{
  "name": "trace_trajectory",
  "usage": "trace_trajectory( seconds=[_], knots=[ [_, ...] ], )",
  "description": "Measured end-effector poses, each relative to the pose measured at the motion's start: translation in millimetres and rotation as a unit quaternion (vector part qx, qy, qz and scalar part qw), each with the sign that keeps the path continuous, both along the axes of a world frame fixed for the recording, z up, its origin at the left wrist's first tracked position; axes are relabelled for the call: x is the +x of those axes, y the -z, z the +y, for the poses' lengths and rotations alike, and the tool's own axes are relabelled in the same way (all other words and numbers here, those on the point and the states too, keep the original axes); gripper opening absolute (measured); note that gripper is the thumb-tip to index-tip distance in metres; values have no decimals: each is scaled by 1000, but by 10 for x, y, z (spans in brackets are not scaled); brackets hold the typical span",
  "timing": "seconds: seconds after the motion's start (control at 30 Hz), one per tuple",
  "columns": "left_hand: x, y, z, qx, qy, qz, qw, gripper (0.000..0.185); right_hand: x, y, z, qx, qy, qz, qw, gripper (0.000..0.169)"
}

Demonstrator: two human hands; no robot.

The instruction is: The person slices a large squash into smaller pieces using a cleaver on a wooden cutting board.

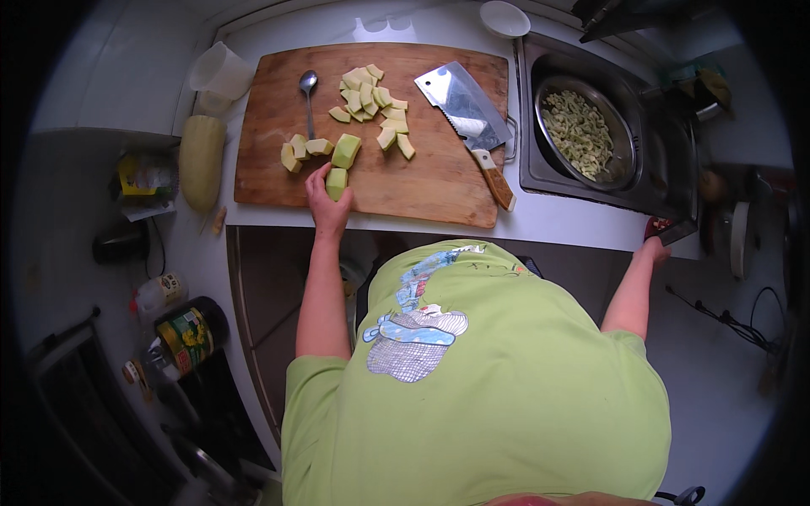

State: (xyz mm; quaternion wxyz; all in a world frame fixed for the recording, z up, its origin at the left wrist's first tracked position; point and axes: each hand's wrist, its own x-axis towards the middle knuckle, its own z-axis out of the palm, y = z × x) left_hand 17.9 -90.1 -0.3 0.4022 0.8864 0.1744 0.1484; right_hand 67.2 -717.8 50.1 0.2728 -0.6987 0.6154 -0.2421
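My left hand (330,203) is at the front edge of a wooden cutting board (430,190), its thumb and fingers around a peeled pale-green gourd piece (336,184). Just beyond lies another thick gourd chunk (346,151). Smaller gourd chunks (298,147) sit to the left, and thin slices (361,95) are piled farther back. A metal spoon (308,95) and a cleaver (465,107) with a wooden handle rest on the board. At the far right, my right hand (655,252) is beside a red and dark object (658,226); its grip is unclear.
A metal bowl (544,107) of chopped pale-green pieces stands in the sink (530,171). A white bowl (504,20) is behind. Left of the board are a white plastic jug (220,71) and a long pale gourd (202,161). Bottles (183,338) stand on the left counter.
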Motion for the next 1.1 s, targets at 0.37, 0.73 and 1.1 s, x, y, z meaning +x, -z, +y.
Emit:
trace_trajectory(
  seconds=[0.37, 0.73, 1.1],
  knots=[
    [29, -5, -27, 25, -10, -10, 1000, 54, 87, 175, -392, 83, -120, -294, 945, 52],
    [2, 44, -11, -4, -8, -13, 1000, 58, 302, 114, 556, -94, -316, -284, 900, 37],
    [51, 91, -7, 87, 11, -44, 995, 54, 336, 90, 2517, -102, -693, -159, 696, 29]
  ],
)
